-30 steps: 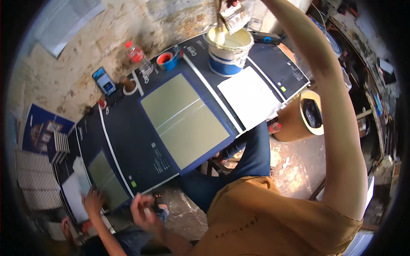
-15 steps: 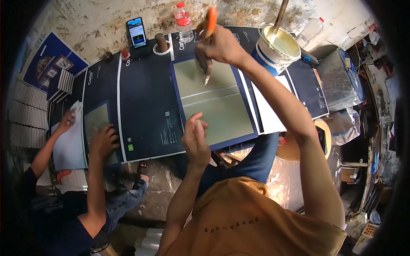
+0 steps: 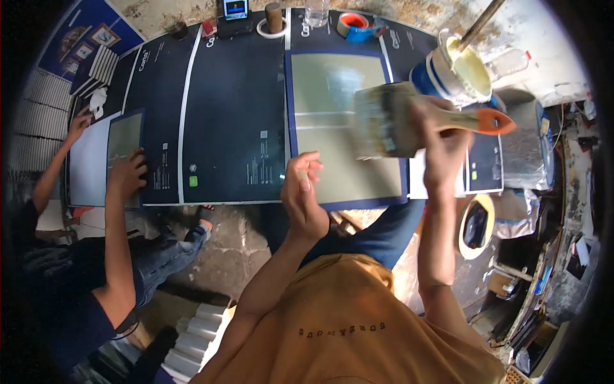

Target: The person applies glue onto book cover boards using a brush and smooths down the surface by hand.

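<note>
My right hand [image 3: 441, 141] grips a wide paintbrush [image 3: 387, 121] by its handle. The brush lies sideways in the air over the right side of a blue-edged cover sheet, bristles to the left and orange handle end to the right. Grey-green boards [image 3: 342, 157], with a narrow strip across their middle, lie on the cover sheet [image 3: 358, 204]. Beside its near left corner my left hand [image 3: 304, 195] is held with loosely bent fingers, holding nothing. A blue and white bucket [image 3: 441, 70] of pale paste stands beyond the brush at the right, a stick [image 3: 480, 24] leaning in it.
At the left, a co-worker's hand [image 3: 128, 169] rests on a smaller grey-green board. White sheets [image 3: 93, 163] and stacks of boards [image 3: 48, 115] are near that person. Tape rolls [image 3: 355, 25], a phone [image 3: 236, 8] and a clear bottle [image 3: 316, 11] line the table's far edge.
The view has shifted. My right hand has swung the brush from upright over the boards' far half to sideways at the right. My left hand stays near the cover's left edge.
</note>
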Tool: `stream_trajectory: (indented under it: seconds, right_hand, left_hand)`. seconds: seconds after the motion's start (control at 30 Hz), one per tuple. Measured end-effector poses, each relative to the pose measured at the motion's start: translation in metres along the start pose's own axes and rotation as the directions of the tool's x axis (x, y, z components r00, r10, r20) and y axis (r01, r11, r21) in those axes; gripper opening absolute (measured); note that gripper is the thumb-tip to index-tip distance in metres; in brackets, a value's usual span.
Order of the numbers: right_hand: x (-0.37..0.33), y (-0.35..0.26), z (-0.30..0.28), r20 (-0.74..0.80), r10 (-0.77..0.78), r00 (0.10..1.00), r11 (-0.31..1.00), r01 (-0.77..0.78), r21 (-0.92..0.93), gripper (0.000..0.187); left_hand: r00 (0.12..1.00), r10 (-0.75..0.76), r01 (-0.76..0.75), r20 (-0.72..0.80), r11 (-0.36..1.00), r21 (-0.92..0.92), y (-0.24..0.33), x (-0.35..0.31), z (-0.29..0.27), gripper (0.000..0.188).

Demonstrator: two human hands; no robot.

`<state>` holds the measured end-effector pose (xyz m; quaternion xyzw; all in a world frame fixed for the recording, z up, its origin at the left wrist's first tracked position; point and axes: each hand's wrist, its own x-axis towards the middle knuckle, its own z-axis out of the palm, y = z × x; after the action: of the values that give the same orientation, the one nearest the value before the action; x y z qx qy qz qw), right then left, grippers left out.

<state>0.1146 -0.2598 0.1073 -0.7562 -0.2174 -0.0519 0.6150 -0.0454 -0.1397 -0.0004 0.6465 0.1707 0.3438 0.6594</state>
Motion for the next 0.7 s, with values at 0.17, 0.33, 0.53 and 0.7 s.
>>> stream_trajectory:
  seconds: [0.17,0.33,0.53,0.7]
  right_hand:
    - [-0.047,0.013,0.030,0.107,0.092,0.990,0.953,-0.056,-0.298,0.022]
    - [-0.041,0.009,-0.056,-0.108,0.174,0.979,0.909,-0.202,-0.365,0.023]
    - [-0.058,0.001,0.017,0.070,0.159,0.985,0.981,-0.150,-0.123,0.021]
    - [-0.042,0.041,-0.055,-0.023,0.034,0.999,0.906,-0.040,-0.421,0.022]
  left_hand:
    - [0.992,0.113,-0.109,-0.056,0.992,0.060,-0.003,0.002,0.003,0.052]
    - [0.974,0.202,-0.197,-0.099,0.978,0.065,-0.008,0.004,0.006,0.046]
    - [0.980,0.124,-0.111,-0.154,0.990,0.093,-0.006,0.002,0.010,0.051]
    - [0.989,0.072,-0.058,-0.129,0.993,0.107,-0.005,0.001,0.011,0.051]
